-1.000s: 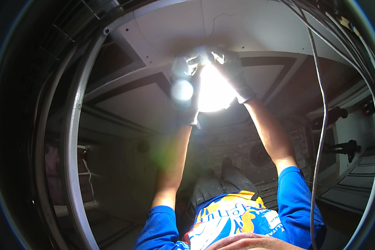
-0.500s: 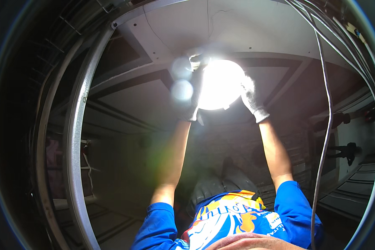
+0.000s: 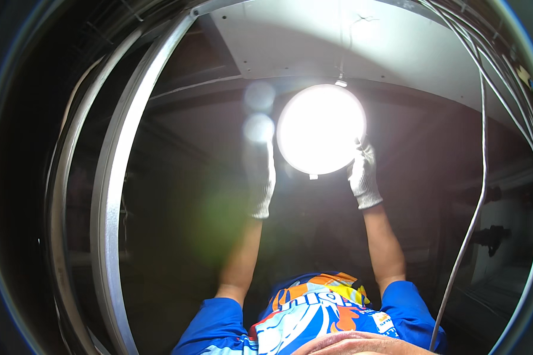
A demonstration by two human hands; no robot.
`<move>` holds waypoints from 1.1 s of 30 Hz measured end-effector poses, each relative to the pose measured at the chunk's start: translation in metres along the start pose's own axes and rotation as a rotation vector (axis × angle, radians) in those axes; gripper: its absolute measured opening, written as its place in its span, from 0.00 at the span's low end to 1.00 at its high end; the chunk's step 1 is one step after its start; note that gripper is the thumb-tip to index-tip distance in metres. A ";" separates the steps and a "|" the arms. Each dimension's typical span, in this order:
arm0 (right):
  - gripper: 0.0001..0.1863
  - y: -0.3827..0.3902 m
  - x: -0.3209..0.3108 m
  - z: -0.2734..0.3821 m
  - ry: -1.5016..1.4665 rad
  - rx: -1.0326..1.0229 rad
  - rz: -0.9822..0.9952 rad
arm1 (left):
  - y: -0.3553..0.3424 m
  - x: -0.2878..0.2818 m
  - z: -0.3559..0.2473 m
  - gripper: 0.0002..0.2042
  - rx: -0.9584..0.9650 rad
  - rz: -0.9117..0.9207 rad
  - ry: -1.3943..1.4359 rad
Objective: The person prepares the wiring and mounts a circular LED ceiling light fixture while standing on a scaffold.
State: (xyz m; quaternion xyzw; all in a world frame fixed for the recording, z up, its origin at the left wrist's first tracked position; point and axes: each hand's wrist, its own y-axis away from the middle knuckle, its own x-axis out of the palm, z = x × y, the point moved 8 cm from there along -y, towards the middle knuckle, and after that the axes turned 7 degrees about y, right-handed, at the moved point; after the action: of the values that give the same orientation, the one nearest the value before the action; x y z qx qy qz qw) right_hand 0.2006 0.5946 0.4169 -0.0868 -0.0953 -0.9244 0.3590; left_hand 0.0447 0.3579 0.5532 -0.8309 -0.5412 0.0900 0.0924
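Note:
A glaring round lamp [image 3: 321, 129] faces me, with a small tab at its top and another at its bottom. My right hand [image 3: 362, 170], in a pale knitted glove, grips its lower right rim with curled fingers. My left hand [image 3: 260, 174], gloved the same way, is raised just left of the lamp; glare hides its fingers and whether they touch it. A thin wire [image 3: 343, 53] runs across the white ceiling board [image 3: 284, 32] down to the lamp's top.
Curved metal bars [image 3: 115, 177] run along the left. Several cables [image 3: 468, 53] bunch at the upper right, and one loose cable [image 3: 474, 219] hangs down past my right arm. Dim dark figures [image 3: 490, 236] show at the far right; the background is mostly in shadow.
The lamp has shifted down and right and now faces me as a full disc, its wire showing above. Both hands have moved lower, and my right hand has come round to the lamp's lower right.

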 end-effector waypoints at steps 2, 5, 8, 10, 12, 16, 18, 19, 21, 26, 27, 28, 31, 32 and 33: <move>0.12 0.006 0.004 -0.007 -0.138 -0.022 -0.002 | 0.026 -0.004 0.008 0.11 -0.078 0.043 -0.040; 0.11 0.019 0.018 -0.008 -0.299 0.063 -0.066 | 0.060 0.004 0.021 0.12 -0.282 0.211 -0.117; 0.10 0.022 0.033 -0.033 -0.995 0.341 -0.023 | 0.078 0.036 0.037 0.13 -0.417 0.336 0.170; 0.09 0.020 0.036 -0.036 -1.025 0.298 0.008 | 0.076 0.043 0.039 0.13 -0.375 0.317 0.422; 0.07 0.026 0.039 -0.014 -0.744 0.195 -0.035 | 0.063 0.030 0.050 0.13 -0.318 0.226 0.512; 0.08 0.000 0.039 -0.040 -1.103 0.247 0.160 | 0.028 0.028 0.051 0.12 -0.103 0.177 0.391; 0.10 -0.004 0.034 -0.038 -0.929 0.153 0.066 | 0.023 0.063 0.029 0.11 -0.374 0.564 1.233; 0.11 -0.005 0.022 -0.028 -0.538 -0.002 -0.094 | 0.020 0.069 0.028 0.10 -0.285 0.380 0.855; 0.12 -0.015 0.017 -0.034 -0.565 -0.050 -0.092 | 0.017 0.068 0.025 0.08 -0.244 0.175 0.621; 0.13 -0.003 0.039 -0.009 -0.501 -0.115 -0.180 | 0.011 0.065 0.026 0.03 -0.284 0.082 0.530; 0.13 -0.002 0.043 -0.005 -0.475 -0.150 -0.129 | 0.009 0.064 0.019 0.03 -0.257 0.061 0.465; 0.13 -0.002 0.051 -0.005 -0.464 -0.165 -0.101 | 0.006 0.062 0.023 0.03 -0.258 0.065 0.466; 0.12 0.004 0.063 -0.012 -0.553 -0.209 -0.134 | -0.008 0.050 0.014 0.08 0.015 0.035 0.293; 0.12 0.002 0.058 -0.021 -0.556 -0.211 -0.136 | -0.011 0.054 0.019 0.08 0.017 0.039 0.292; 0.12 -0.001 0.056 -0.028 -0.564 -0.241 -0.075 | -0.013 0.054 0.020 0.07 0.080 0.005 0.224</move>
State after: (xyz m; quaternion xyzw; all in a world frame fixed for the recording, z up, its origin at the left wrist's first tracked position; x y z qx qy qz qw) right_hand 0.1566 0.5523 0.4025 -0.3782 -0.0841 -0.8811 0.2712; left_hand 0.0499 0.4141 0.5349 -0.8327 -0.5215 0.0183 0.1853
